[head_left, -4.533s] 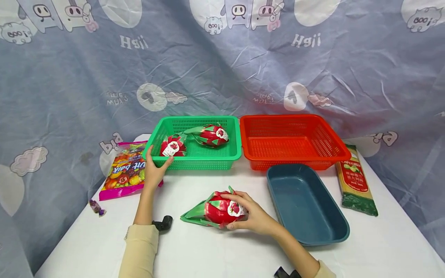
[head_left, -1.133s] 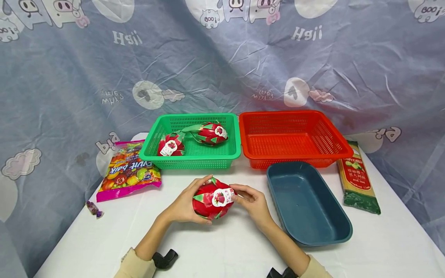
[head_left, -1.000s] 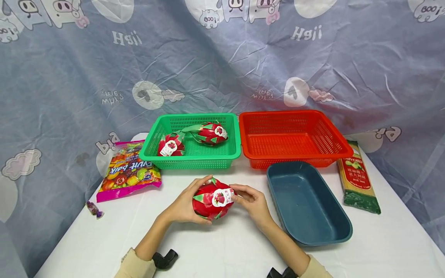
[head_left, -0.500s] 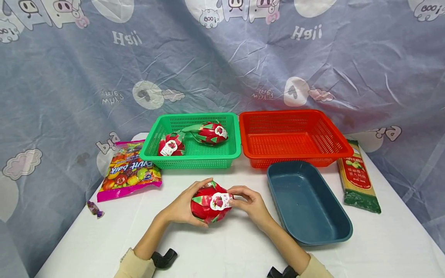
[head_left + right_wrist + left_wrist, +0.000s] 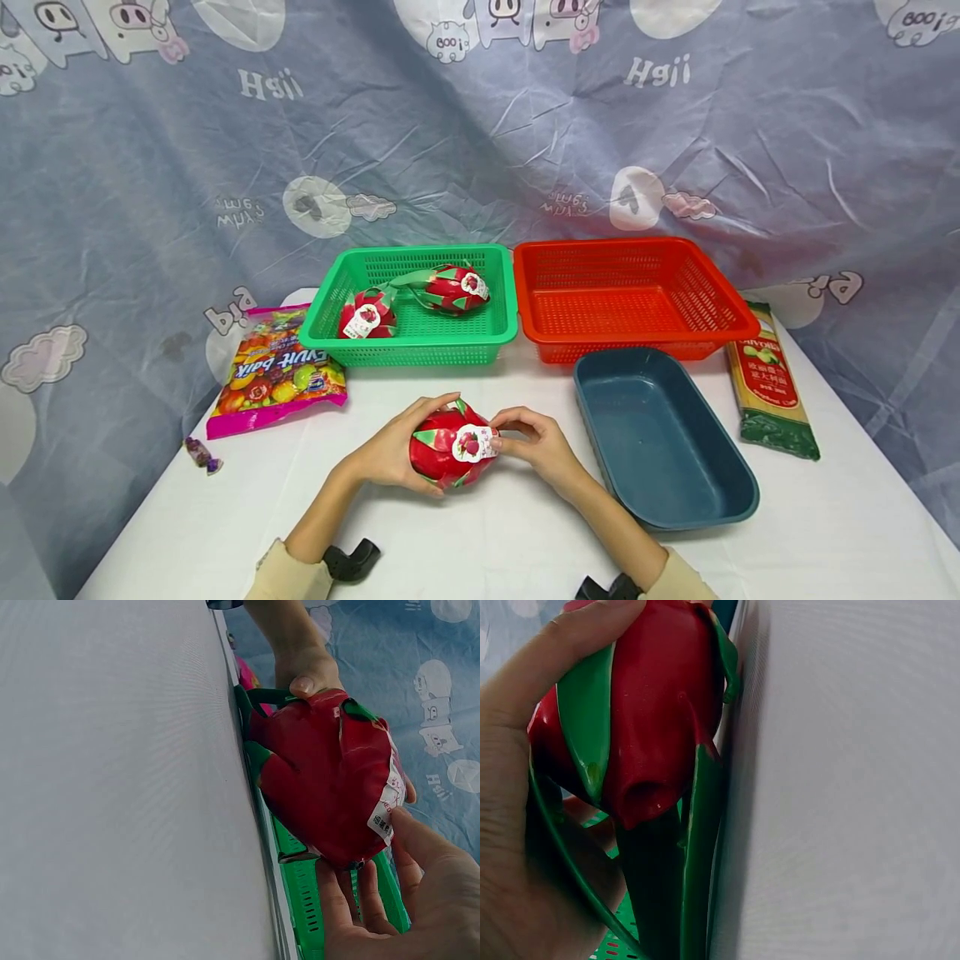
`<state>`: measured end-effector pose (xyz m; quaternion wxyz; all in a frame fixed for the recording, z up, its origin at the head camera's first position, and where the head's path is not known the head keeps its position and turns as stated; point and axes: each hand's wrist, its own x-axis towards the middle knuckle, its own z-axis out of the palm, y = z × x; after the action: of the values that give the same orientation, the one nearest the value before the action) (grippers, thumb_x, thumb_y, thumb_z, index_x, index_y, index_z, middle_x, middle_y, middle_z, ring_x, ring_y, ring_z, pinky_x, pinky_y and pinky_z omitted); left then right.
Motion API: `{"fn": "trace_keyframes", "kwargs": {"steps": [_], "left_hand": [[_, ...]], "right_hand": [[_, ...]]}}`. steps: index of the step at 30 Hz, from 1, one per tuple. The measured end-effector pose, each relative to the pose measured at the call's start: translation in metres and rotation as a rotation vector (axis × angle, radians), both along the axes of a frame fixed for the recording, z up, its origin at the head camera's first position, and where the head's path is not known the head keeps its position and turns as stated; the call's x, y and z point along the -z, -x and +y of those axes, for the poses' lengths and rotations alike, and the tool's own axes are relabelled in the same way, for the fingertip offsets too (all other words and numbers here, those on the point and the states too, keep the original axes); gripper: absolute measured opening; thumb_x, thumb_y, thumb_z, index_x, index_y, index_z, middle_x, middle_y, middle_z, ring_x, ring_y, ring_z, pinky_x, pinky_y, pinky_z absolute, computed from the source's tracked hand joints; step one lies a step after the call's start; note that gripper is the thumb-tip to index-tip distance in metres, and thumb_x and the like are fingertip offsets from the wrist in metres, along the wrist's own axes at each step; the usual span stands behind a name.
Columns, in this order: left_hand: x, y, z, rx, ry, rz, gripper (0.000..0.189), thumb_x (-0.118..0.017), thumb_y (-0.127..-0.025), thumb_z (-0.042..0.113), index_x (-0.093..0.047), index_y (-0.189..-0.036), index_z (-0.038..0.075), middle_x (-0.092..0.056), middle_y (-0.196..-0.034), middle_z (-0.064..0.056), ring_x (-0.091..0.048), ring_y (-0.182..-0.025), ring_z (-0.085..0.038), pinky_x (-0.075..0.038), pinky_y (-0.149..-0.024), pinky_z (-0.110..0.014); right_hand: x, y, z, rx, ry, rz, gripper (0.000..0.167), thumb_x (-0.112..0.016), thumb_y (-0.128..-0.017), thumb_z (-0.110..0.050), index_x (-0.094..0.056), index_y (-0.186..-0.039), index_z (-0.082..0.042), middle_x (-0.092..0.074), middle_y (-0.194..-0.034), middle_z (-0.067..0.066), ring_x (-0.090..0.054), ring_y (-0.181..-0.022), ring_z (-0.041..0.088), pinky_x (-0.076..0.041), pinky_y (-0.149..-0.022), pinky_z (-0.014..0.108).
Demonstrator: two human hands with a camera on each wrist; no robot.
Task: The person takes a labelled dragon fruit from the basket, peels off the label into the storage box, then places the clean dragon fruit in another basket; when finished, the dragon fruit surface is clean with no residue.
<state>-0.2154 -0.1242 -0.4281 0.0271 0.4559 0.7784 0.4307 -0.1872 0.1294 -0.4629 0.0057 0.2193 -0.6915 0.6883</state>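
A red dragon fruit (image 5: 435, 450) with green leaf tips is held above the white table, between both hands. My left hand (image 5: 390, 452) grips it from the left, thumb and fingers spread around its side. At its right end, my right hand (image 5: 547, 457) has its thumb over the end of the white label (image 5: 471, 443). In the right wrist view the thumb presses the label (image 5: 386, 806) while the other fingers touch the fruit's lower end. Long green leaves (image 5: 701, 847) trail beside the palm in the left wrist view; from the head they are hidden.
Behind stand a green basket (image 5: 412, 353) with two more dragon fruits (image 5: 450, 290) and a red basket (image 5: 637, 340). A blue-grey tub (image 5: 667, 450) is right of the hands. A candy bag (image 5: 277, 367), a wrapped candy (image 5: 201, 454) and a noodle packet (image 5: 772, 383) lie at the sides.
My left hand has left the green basket's rim and gripped the dragon fruit. The fruit has turned, and my right hand has shifted to its label end. Lately both hands sank slightly.
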Motion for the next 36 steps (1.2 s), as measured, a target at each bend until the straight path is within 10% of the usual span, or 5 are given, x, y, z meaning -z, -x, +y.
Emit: {"fn": "trace_keyframes", "kwargs": {"steps": [12,23,30,36], "left_hand": [[-0.004,-0.001,0.001,0.027,0.014,-0.008,0.109,-0.091,-0.052,0.015,-0.03,-0.143,0.014,-0.047,-0.121,-0.005,-0.048,-0.111,-0.019,-0.048,-0.086,-0.033],[-0.003,0.0,-0.001,0.017,0.008,-0.012,0.109,-0.09,-0.052,0.014,-0.03,-0.143,0.014,-0.047,-0.121,-0.006,-0.047,-0.112,-0.018,-0.049,-0.085,-0.033],[-0.006,-0.002,0.0,0.025,0.012,0.011,0.108,-0.091,-0.052,0.015,-0.031,-0.142,0.011,-0.047,-0.121,-0.005,-0.048,-0.111,-0.018,-0.048,-0.085,-0.032],[-0.005,-0.002,0.001,0.039,0.014,0.023,0.108,-0.091,-0.052,0.017,-0.032,-0.141,0.009,-0.047,-0.121,-0.005,-0.048,-0.111,-0.019,-0.048,-0.085,-0.032]], "right_hand": [[-0.025,-0.011,-0.002,-0.027,-0.056,-0.039,0.02,-0.065,-0.083,0.002,-0.059,-0.101,0.007,-0.059,-0.102,0.021,-0.053,-0.101,0.034,-0.038,-0.092,0.054],[-0.015,-0.007,-0.001,0.022,-0.041,0.011,0.023,-0.067,-0.079,0.005,-0.063,-0.101,0.011,-0.06,-0.103,0.024,-0.055,-0.101,0.026,-0.04,-0.095,0.036],[0.003,0.002,0.003,-0.027,0.0,-0.037,0.02,-0.067,-0.081,0.003,-0.064,-0.1,0.004,-0.06,-0.103,0.018,-0.055,-0.101,0.028,-0.038,-0.093,0.051],[0.009,0.003,0.003,-0.036,0.027,-0.129,0.02,-0.067,-0.084,-0.009,-0.062,-0.099,0.003,-0.059,-0.102,0.016,-0.055,-0.097,0.023,-0.049,-0.083,0.031]]}}
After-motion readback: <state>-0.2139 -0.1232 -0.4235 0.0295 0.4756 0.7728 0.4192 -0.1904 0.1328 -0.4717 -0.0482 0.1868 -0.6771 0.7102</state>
